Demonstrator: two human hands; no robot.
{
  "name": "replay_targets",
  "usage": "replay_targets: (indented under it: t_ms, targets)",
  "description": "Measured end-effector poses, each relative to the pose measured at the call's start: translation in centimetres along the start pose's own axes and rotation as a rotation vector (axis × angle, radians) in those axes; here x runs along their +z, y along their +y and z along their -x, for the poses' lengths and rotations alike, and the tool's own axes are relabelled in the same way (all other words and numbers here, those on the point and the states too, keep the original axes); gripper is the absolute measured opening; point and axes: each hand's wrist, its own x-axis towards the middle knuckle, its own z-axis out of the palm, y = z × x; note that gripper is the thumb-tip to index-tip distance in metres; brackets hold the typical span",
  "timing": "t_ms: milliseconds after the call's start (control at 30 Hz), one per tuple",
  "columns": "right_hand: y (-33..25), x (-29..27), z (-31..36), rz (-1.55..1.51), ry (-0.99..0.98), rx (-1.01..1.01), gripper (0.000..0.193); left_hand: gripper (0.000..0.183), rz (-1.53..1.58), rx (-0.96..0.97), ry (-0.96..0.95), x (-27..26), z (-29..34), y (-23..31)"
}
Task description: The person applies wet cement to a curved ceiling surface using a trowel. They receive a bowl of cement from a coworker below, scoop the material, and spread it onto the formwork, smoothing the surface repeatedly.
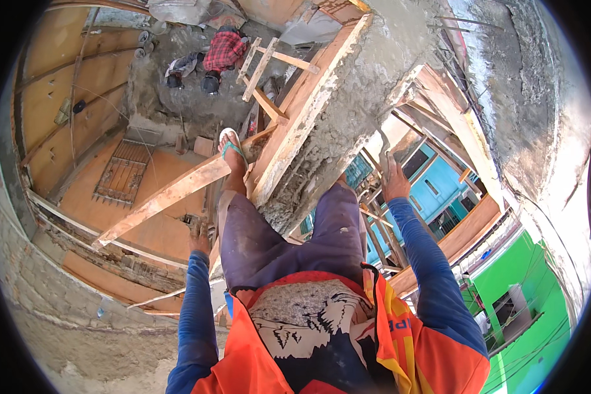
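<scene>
Below me runs a beam of rough grey concrete (295, 184) between timber form boards, with my legs on either side of it. My right hand (396, 182) is beside the beam's right side, its fingers closed around what looks like a thin grey tool (383, 141); its exact kind is unclear. Low on the left, my left hand (199, 238) is next to my thigh, by the wall edge. Its fingers point away from me near a small dark grey patch, and their grip cannot be made out. My left foot (232, 154), in a flip-flop, rests on a slanting timber (171, 197).
A nailed wooden frame (267, 75) stands along the left form board (315, 85). Far below, two people (224, 52) crouch on grey ground. A metal grid (121, 172) lies on an orange-brown panel. Drops open on both sides; turquoise and green walls (525, 282) show at right.
</scene>
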Motion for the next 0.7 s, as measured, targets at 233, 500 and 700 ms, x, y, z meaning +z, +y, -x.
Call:
replay_targets:
  t_ms: [233,500,700]
  targets:
    - [-10.1,8.8,9.7,-0.285,-0.073,0.221,0.078,0.032,0.296,-0.199,-0.067,1.0,-0.2,4.3]
    - [-3.9,2.5,0.1,-0.097,0.262,0.248,0.075,0.030,0.219,-0.088,-0.060,-0.2,-0.6,4.7]
    - [-0.9,8.6,5.2,-0.185,-0.066,0.220,0.079,0.033,0.316,-0.137,-0.050,-1.1,0.8,3.5]
